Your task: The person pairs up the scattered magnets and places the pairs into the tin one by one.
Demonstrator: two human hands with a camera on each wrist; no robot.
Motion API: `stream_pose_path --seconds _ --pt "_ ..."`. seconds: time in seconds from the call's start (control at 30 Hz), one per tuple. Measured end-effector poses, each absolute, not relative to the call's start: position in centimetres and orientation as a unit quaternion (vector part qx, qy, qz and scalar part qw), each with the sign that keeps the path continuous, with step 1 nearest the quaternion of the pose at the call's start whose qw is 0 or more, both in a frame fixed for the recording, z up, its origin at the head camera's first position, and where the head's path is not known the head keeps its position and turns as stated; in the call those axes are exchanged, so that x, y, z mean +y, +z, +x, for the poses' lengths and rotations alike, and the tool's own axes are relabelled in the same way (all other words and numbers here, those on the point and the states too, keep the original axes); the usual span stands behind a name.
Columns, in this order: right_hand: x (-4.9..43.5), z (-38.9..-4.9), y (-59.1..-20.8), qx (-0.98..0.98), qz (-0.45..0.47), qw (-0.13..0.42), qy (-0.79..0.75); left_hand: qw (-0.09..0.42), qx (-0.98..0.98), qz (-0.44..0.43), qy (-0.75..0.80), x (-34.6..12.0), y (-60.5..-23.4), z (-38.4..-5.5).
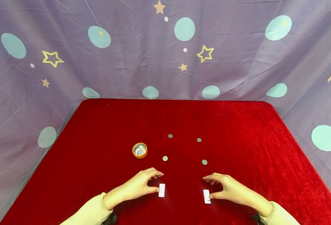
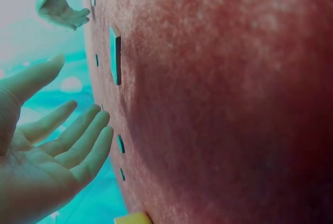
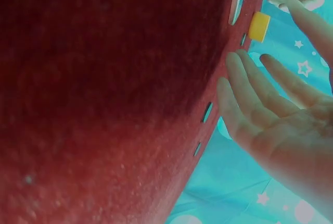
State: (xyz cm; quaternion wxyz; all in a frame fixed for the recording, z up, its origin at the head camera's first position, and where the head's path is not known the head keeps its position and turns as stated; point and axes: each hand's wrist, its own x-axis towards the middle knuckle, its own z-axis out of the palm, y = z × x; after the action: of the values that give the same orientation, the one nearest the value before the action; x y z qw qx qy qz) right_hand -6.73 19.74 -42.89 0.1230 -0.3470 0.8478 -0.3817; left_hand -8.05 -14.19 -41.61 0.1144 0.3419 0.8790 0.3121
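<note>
My left hand (image 1: 141, 185) hovers over the near part of the red cloth, fingers loosely bent and holding nothing. Its thumb tip comes right at the edge of a small white rectangular block (image 1: 161, 190) in the head view; the left wrist view shows that block (image 2: 115, 56) apart from the fingers. Opposite it, my right hand (image 1: 226, 188) has a similar relaxed pose, with nothing in its grasp. A second white block (image 1: 206, 196) lies by the right thumb. Several grey discs like coins lie beyond the hands, among them one disc (image 1: 165, 158) ahead of the left fingers and another (image 1: 204, 162) ahead of the right.
A small round bowl (image 1: 139, 157), orange outside and silvery inside, stands left of the discs. Two more discs lie farther back, one (image 1: 170, 136) left and one (image 1: 199, 140) right. Red cloth (image 1: 238, 125) covers the table, and a patterned curtain (image 1: 131, 62) hangs behind and beside it.
</note>
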Motion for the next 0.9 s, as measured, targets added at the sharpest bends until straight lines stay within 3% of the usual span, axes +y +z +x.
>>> stream_pose_path --seconds 0.3,0.9 --pt "19.3 -6.9 -43.4 0.853 -0.345 0.137 -0.366 0.161 0.878 0.328 0.31 -13.7 -42.0 -8.2" --pt "18.0 -7.3 -43.4 0.866 -0.321 0.178 -0.34 0.197 0.876 0.339 0.281 -13.0 -42.9 -8.9"
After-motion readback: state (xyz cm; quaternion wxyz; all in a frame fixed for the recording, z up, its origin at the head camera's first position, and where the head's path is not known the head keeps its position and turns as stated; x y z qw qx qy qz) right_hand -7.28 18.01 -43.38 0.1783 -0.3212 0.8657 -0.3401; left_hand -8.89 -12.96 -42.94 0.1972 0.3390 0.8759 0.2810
